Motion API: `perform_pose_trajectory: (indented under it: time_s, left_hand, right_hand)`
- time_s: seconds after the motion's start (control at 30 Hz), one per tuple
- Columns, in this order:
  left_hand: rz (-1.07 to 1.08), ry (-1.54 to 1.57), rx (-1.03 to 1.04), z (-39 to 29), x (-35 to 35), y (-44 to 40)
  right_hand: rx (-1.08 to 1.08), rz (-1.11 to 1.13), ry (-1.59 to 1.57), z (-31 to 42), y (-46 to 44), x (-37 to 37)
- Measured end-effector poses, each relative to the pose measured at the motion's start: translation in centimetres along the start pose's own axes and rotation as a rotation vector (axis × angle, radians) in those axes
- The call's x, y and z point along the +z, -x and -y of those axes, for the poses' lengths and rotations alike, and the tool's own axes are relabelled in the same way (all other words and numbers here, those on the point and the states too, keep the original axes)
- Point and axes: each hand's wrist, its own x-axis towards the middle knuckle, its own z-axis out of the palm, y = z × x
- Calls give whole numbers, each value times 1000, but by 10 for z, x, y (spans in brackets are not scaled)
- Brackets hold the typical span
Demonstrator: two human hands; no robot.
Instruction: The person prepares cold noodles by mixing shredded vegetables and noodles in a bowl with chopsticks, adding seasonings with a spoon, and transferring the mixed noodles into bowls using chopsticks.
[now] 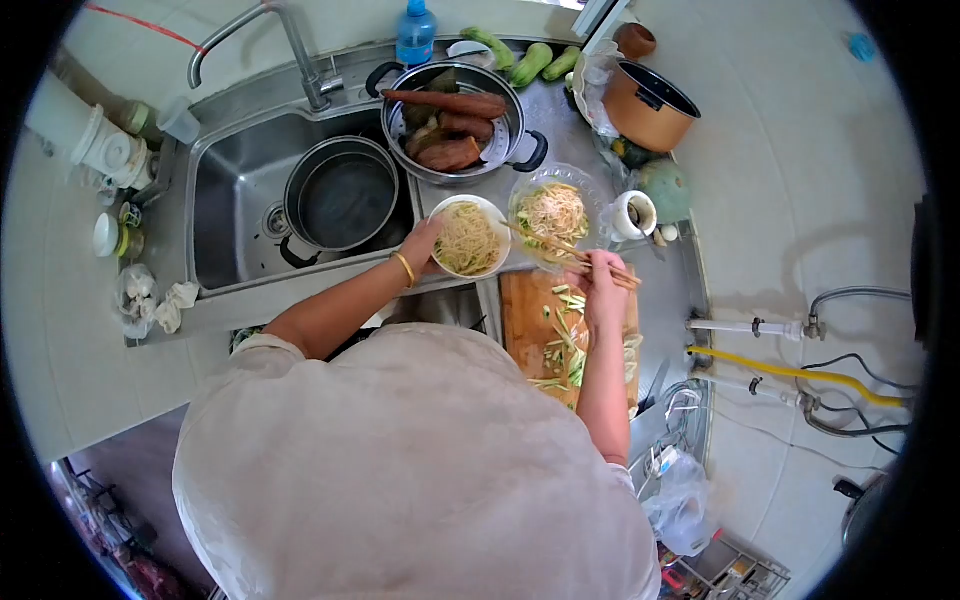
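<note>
My left hand (424,246) grips the left side of a white bowl (468,238) filled with pale yellow-green shreds. A pair of wooden chopsticks (598,267) is held in my right hand (606,290), their tips pointing left between the bowl and a clear glass dish (598,205). Pale shreds (556,212) are heaped in that dish over greener strips. Beneath my right forearm lies a wooden cutting board (524,310) scattered with cut green vegetable strips (570,350). Whether the chopstick tips touch any food is too small to tell.
A dark pot (342,195) sits in the steel sink (225,190) under a faucet (300,60). Behind the bowl stands a steamer pot (450,170) of sweet potatoes. A white jar (634,216), green squash (664,190) and brown pot (650,105) line the right; a knife (657,382) lies beside the board.
</note>
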Motion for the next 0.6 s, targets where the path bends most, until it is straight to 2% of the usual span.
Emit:
perform_pose_trajectory:
  time_s: [0.1,0.13,0.23,0.33,0.43,0.53,0.6]
  left_hand:
    - [-67,-48,4,3,-6,-2]
    - [-138,-36,7,-2,1,6]
    - [-186,-211,202,-4,8,10]
    - [-267,-387,203,0,-2,-8]
    - [-336,-377,288,2,-2,-12]
    - [-730,-885,765,-2,-13,-16]
    - [-514,-716,786,-18,8,15]
  right_hand:
    - [-166,24,261,34,8,1]
    - [-237,-58,279,41,7,1]
    - [-479,-57,584,25,-14,-11]
    - [-492,18,561,-1,-26,6]
    - [-552,-20,611,-25,-54,0]
    - [-525,-162,667,-13,-60,-13]
    - [-466,-228,700,6,-56,-19]
